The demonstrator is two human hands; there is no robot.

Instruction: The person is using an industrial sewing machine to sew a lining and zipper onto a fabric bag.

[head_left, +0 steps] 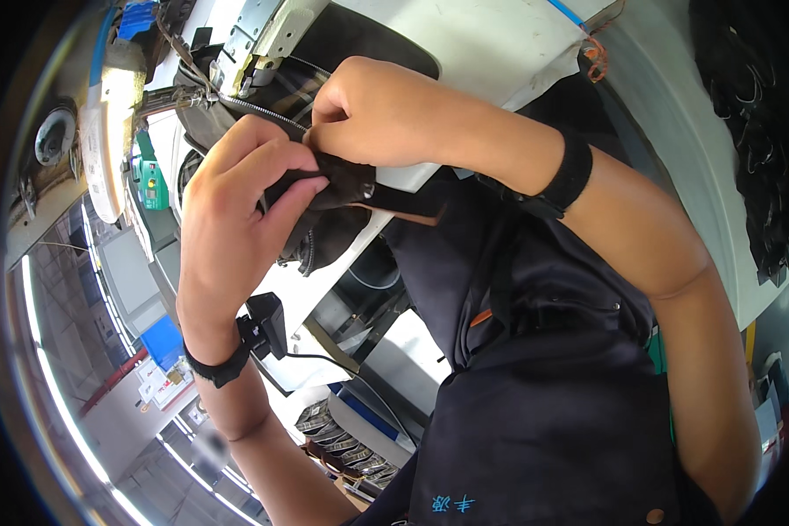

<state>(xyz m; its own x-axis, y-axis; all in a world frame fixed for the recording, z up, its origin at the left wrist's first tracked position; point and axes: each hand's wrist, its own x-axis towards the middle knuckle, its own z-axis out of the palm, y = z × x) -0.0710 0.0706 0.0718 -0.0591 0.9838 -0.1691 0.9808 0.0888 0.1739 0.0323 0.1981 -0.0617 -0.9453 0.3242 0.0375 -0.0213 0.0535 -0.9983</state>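
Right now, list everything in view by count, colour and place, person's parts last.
dark fabric: uncounted, black, upper middle
zipper teeth: several runs, silvery, on fabric
machine parts: several, pale, upper left
table: one, white, beneath fabric
device: one, green, left
thread tangle: one, orange, upper right
bundled items: several, greyish, lower middle
dark pile: uncounted, black, far right
wrist straps: two, black, one per wrist
clothing: uncounted, dark, lower middle
left hand: one, bare, pinching the fabric
right hand: one, bare, at the fabric

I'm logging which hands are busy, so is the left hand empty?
No, the left hand pinches dark fabric between its thumb and fingers, close beside the right hand.
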